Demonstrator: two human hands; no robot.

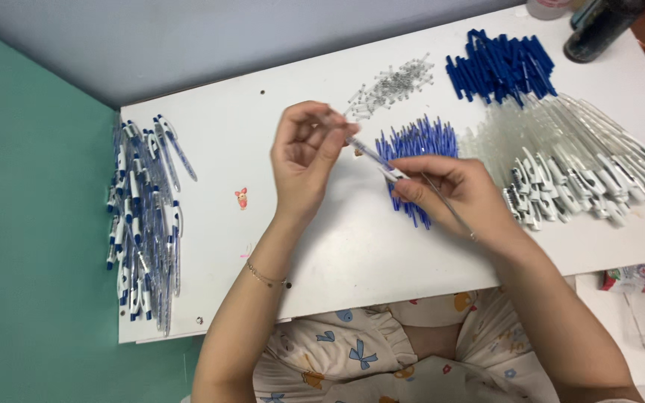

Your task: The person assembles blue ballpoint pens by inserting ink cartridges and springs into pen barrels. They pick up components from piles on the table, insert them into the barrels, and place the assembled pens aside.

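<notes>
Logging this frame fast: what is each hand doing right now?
Left hand: closed, fingertips pinching the tip end of the pen.
Right hand: closed, gripping the same pen's other end, with a thin refill lying across the hand.

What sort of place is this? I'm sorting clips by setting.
Probably a home workbench for piecework: a white table holds sorted heaps of pen barrels, blue caps and springs, with finished pens stacked aside.

Pen barrel [371,155]: clear plastic with white clip end, slender, partly assembled. Tilted, raised off the white table [352,246], just left of the blue refill pile [419,142].

Refill [449,205]: thin, straight, slanting below the same pile.
</notes>
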